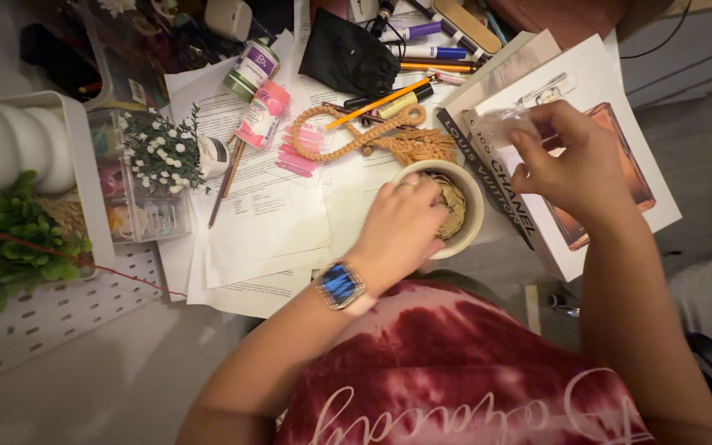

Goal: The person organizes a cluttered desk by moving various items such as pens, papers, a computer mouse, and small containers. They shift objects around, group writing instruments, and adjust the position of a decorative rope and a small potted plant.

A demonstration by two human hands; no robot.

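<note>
Grip of the left hand (401,227) is closed inside the cream bowl (473,198) on the counter (125,371), pressing dried brown material (453,206). 1 clear plastic packet (511,124) is pinched by the right hand (574,161), held above the books (611,82), seemingly kept ready beside the bowl.

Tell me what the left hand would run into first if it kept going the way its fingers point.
The left hand reaches into the cream bowl, fingers toward its far side. It would probably meet the dried brownish material inside first, then the bowl's wall; depth is hard to judge.
</note>
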